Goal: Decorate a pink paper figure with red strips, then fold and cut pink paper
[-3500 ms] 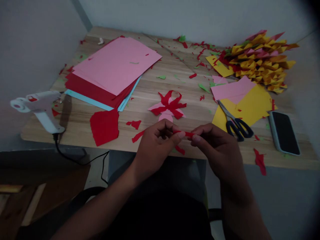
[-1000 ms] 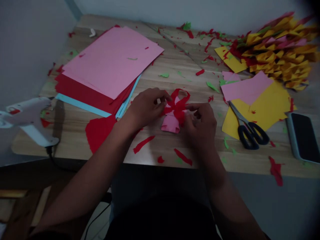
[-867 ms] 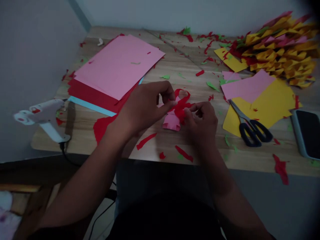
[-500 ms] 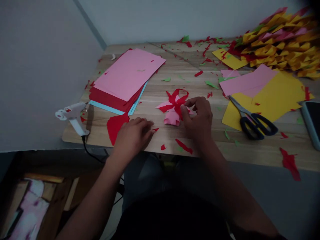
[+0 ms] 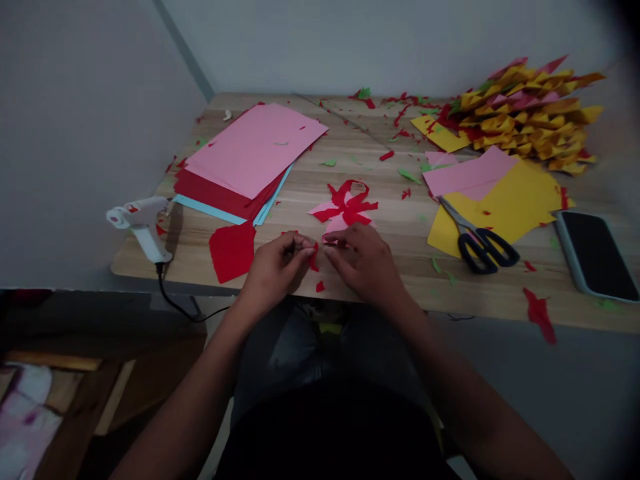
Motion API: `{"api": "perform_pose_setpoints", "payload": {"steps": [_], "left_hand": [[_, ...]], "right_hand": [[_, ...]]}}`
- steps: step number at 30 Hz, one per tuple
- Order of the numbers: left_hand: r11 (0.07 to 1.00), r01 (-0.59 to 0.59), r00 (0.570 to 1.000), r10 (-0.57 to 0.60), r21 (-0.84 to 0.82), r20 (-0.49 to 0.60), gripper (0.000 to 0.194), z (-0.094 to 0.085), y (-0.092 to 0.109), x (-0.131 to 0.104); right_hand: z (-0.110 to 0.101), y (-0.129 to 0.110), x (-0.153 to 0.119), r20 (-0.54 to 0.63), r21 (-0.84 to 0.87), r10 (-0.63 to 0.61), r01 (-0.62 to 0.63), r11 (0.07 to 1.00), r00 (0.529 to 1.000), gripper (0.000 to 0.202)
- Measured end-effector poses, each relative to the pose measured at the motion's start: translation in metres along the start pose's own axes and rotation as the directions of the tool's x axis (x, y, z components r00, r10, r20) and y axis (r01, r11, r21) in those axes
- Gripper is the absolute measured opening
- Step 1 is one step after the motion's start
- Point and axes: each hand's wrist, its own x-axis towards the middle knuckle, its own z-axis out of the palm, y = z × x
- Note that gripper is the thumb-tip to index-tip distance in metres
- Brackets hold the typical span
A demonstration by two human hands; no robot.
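Observation:
My left hand (image 5: 277, 267) is closed near the table's front edge, its thumb and fingers pinching a small strip of red paper (image 5: 315, 256). Facing it across a narrow gap is my right hand (image 5: 364, 261), thumb and index finger drawn together; a tiny dark red bit shows at the tips, too small to make out. Just beyond the right hand lies a pink and red paper flower (image 5: 345, 208), its lower petal partly covered by the fingers. A larger red paper piece (image 5: 233, 252) rests left of my left hand.
A stack of pink, red and blue sheets (image 5: 260, 150) lies at back left, with a white glue gun (image 5: 143, 223) standing at the left edge. Scissors (image 5: 477, 243) rest partly on yellow paper (image 5: 505, 207). A phone (image 5: 597, 257) and folded-paper bundle (image 5: 530, 117) are rightward; scraps are scattered around.
My right hand has left the paper flower and moved left and toward me, close to my left hand. The left hand has raised a red strip slightly. The view has shifted right.

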Motion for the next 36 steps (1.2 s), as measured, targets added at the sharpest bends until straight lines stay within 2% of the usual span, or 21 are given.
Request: {"api": "perform_pose_setpoints", "payload": {"steps": [2, 4, 8, 11, 13, 17, 20, 24, 28, 31, 36], "left_hand": [[0.999, -0.012, 1.000, 0.012, -0.043, 0.007, 0.012, 0.001, 0.006, -0.002], [0.998, -0.021, 1.000, 0.022, -0.061, 0.016, 0.014, 0.001, 0.011, -0.004], [0.977, 0.000, 0.999, 0.009, -0.215, 0.040, 0.020, 0.003, 0.013, -0.001], [0.951, -0.004, 0.996, 0.030, -0.308, 0.080, 0.032, 0.009, 0.009, 0.018], [0.948, -0.040, 0.998, 0.054, -0.317, 0.035, 0.027, 0.013, 0.003, 0.036], [0.968, -0.077, 0.996, 0.085, -0.238, 0.023, 0.016, 0.020, -0.009, 0.070], [0.991, -0.061, 0.998, 0.064, -0.120, 0.025, 0.015, 0.022, -0.015, 0.080], [0.993, -0.089, 0.996, 0.090, -0.074, 0.016, 0.016, 0.023, -0.016, 0.082], [0.978, -0.107, 0.993, 0.114, -0.180, 0.033, 0.014, 0.023, -0.014, 0.082], [0.968, -0.108, 0.993, 0.115, -0.225, 0.019, 0.015, 0.023, -0.014, 0.083], [0.994, -0.065, 0.998, 0.066, -0.090, 0.013, 0.016, 0.022, -0.020, 0.083]], "right_hand": [[-0.002, -0.007, 0.003, 0.062, 0.066, 0.019, -0.023, 0.998, 0.998, 0.013], [-0.005, -0.012, 0.007, 0.096, 0.123, 0.055, -0.067, 0.990, 0.994, 0.004], [-0.016, -0.012, 0.017, 0.124, 0.230, 0.162, -0.187, 0.955, 0.979, 0.014], [-0.022, 0.001, 0.027, 0.131, 0.314, 0.259, -0.288, 0.905, 0.957, 0.018], [-0.024, 0.014, 0.039, 0.097, 0.311, 0.301, -0.316, 0.896, 0.949, 0.021], [-0.020, 0.041, 0.064, -0.034, 0.145, 0.281, -0.273, 0.951, 0.959, 0.023], [-0.015, 0.055, 0.073, -0.090, 0.020, 0.227, -0.226, 0.974, 0.970, 0.020], [-0.009, 0.064, 0.070, -0.073, -0.033, 0.174, -0.177, 0.984, 0.982, 0.016], [-0.004, 0.067, 0.067, 0.030, 0.016, 0.132, -0.133, 0.991, 0.991, 0.022], [-0.003, 0.067, 0.068, 0.087, 0.059, 0.141, -0.146, 0.988, 0.986, 0.020], [-0.004, 0.068, 0.069, 0.037, 0.022, 0.184, -0.184, 0.983, 0.982, 0.016]]}}
